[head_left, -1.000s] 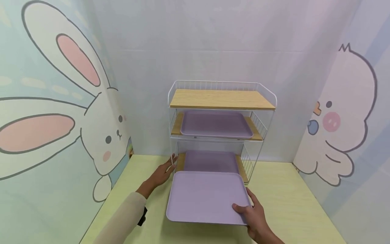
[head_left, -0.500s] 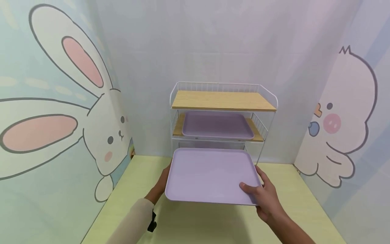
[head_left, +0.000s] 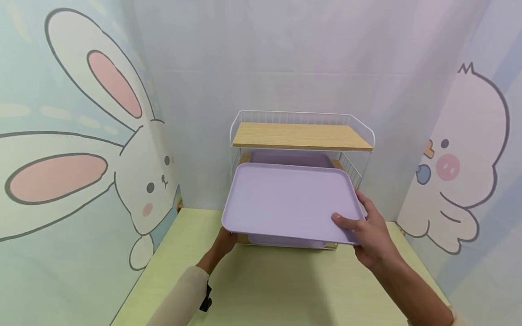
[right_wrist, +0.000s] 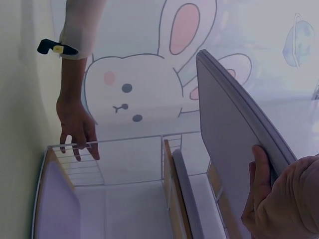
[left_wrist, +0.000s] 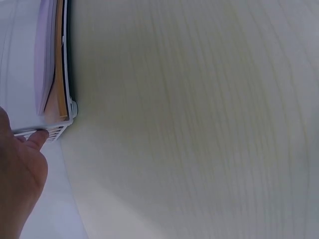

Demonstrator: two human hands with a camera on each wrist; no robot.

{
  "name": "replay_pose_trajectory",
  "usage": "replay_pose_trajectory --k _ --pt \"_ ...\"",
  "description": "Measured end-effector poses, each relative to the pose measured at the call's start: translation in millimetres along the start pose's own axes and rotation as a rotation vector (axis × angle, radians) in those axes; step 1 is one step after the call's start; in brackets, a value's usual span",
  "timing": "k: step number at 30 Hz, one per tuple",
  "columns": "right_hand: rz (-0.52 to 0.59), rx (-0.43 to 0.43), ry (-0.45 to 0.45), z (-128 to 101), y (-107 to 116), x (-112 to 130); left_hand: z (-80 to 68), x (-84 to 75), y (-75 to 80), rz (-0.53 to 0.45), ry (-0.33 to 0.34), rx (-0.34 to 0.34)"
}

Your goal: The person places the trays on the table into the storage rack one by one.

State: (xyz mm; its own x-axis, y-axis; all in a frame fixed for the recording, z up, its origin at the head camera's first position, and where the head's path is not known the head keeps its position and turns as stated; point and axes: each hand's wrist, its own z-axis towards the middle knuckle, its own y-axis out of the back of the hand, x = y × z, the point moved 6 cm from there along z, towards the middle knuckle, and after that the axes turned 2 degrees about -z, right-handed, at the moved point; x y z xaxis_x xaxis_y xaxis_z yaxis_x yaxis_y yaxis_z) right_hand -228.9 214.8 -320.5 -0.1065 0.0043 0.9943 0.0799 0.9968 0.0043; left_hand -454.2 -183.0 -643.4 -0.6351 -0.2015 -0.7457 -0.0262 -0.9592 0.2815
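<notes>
The right hand [head_left: 373, 235] grips the flat lilac plastic tray [head_left: 289, 201] by its corner. Only the right wrist view shows the left hand [right_wrist: 76, 124], fingers straight, touching the white wire shelf rack [right_wrist: 124, 141].

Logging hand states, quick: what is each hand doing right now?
Left hand: open, fingers touching the white wire rack, holding nothing.
Right hand: gripping the right edge of the lifted purple tray.

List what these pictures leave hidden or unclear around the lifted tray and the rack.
- Left hand: in the head view the lifted tray covers its fingers; the right wrist view shows them on the rack wire.
- Middle-shelf tray: mostly hidden behind the lifted tray.
- Bottom-shelf tray: only a front strip shows.
- Right hand: fingers under the tray are unseen.
- Left wrist view: blurred, rack cut off by the edge.
</notes>
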Motion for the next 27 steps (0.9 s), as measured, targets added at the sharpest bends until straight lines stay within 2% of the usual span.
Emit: replay_pose_trajectory --k 1,3,4,6,10,11,13,16,21,27 --pt "-0.003 0.003 0.007 0.1 0.4 5.2 -0.6 1.5 1.3 0.136 0.006 -0.016" --pt "-0.011 0.010 0.016 0.0 0.8 14.7 -0.7 5.0 2.0 0.191 0.047 -0.021" --pt "-0.015 0.015 0.021 0.0 1.0 19.4 0.1 -9.5 3.1 0.191 0.055 -0.007" --pt "-0.016 0.020 0.029 -0.3 1.1 27.9 1.0 -27.4 3.2 0.166 0.053 0.007" --pt "-0.016 0.026 0.047 2.3 1.5 44.8 4.3 -84.2 3.5 0.111 0.100 0.045" --pt "-0.010 0.025 0.050 4.4 1.7 49.3 5.1 -85.7 1.8 0.103 0.123 0.052" --pt "-0.001 0.024 0.052 10.2 1.7 58.1 6.5 -102.4 0.8 0.117 0.169 0.068" --pt "0.031 0.020 0.050 23.9 1.1 70.8 8.4 -109.7 -1.5 0.162 0.199 0.083" --pt "0.060 0.031 0.028 53.0 1.5 86.8 9.8 -109.3 -3.7 0.175 0.206 0.084" --pt "0.091 0.089 -0.061 80.2 3.4 106.4 8.6 -107.9 -4.0 0.149 0.215 0.101"
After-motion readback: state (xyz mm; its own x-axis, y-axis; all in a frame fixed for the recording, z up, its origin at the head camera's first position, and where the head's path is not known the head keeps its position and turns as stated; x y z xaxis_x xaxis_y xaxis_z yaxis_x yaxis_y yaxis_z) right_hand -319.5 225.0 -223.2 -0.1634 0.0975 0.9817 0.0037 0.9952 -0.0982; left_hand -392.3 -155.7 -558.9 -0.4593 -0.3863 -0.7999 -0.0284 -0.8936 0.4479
